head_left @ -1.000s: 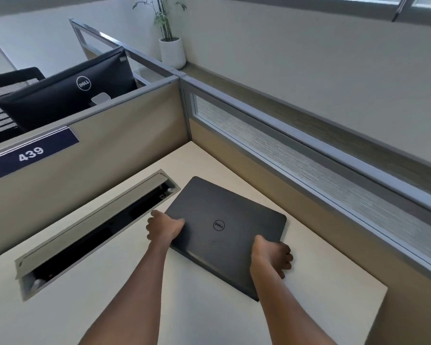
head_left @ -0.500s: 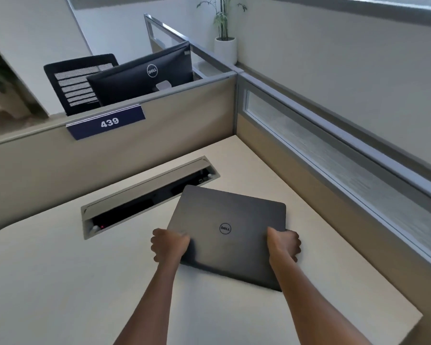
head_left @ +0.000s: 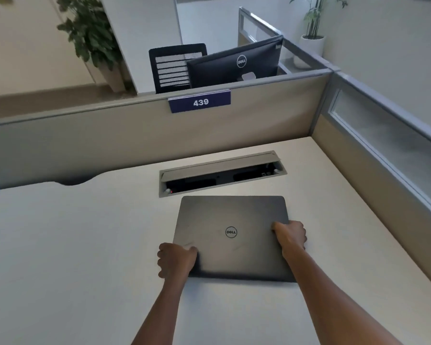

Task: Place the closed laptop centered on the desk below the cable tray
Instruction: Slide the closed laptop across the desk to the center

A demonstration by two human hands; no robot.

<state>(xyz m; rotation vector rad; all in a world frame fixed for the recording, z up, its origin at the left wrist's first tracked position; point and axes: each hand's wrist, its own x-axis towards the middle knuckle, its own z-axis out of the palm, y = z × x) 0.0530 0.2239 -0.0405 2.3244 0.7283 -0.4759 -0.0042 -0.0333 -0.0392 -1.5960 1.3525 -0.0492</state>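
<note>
A closed dark grey laptop with a round logo lies on the cream desk, its far edge parallel to and just in front of the open cable tray. My left hand grips the laptop's near left corner. My right hand holds its right edge, thumb on the lid. A shadow shows under the near edge, so that side looks slightly lifted.
Beige partition walls close the desk at the back and right, with a blue "439" sign. Behind stand a black monitor, a chair and potted plants. A notch cuts the desk's back left edge.
The laptop has turned from a diagonal position near the right partition to square with the cable tray, shifting left. Both hands stayed on it. My view swung left.
</note>
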